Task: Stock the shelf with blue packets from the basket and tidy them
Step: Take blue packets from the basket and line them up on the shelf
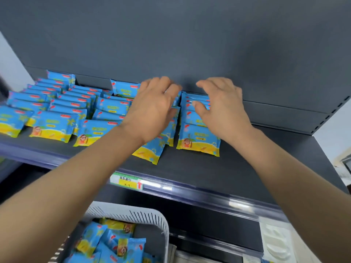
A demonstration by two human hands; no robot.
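Observation:
Several rows of blue and yellow packets stand on the dark shelf. My left hand lies over a middle row, fingers curled down over its rear packets; that row's front packet leans forward. My right hand grips the rightmost row near its back, thumb in front and fingers behind. Below, a white basket holds more loose blue packets.
A yellow and green price label sits on the shelf's front rail. The shelf's right part shows bare dark board. The back panel rises right behind the rows. A lower shelf edge runs under the rail.

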